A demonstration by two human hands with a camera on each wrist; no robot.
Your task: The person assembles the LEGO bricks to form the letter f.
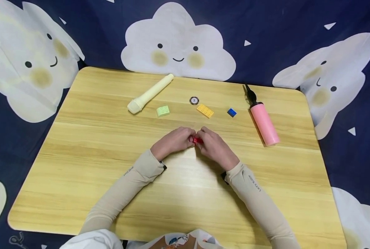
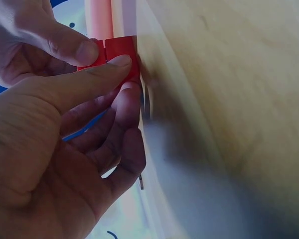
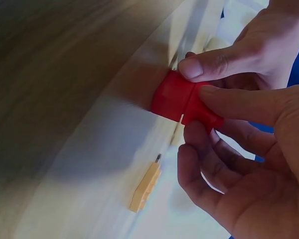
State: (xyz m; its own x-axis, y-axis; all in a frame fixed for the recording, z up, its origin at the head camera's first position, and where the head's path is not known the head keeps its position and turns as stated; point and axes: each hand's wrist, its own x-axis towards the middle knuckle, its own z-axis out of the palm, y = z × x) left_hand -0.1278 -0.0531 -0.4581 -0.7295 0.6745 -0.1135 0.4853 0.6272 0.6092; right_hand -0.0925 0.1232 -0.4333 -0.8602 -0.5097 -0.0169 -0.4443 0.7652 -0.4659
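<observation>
Over the middle of the table, my left hand [image 1: 177, 139] and right hand [image 1: 214, 145] meet fingertip to fingertip around red toy building bricks [image 1: 198, 140]. The left thumb and fingers pinch one red brick [image 3: 170, 97]. Thumb and fingers of the right hand grip another red brick [image 3: 197, 110]. In both wrist views the two bricks sit side by side, with a thin seam between them. The fingers cover much of both bricks.
Beyond the hands lie a light green brick [image 1: 163, 111], a yellow brick [image 1: 205, 111], a round black-and-white chip [image 1: 194, 100] and a small blue brick [image 1: 231, 112]. A pale yellow toy microphone [image 1: 150, 93] rests back left, a pink hand pump [image 1: 264, 124] at right.
</observation>
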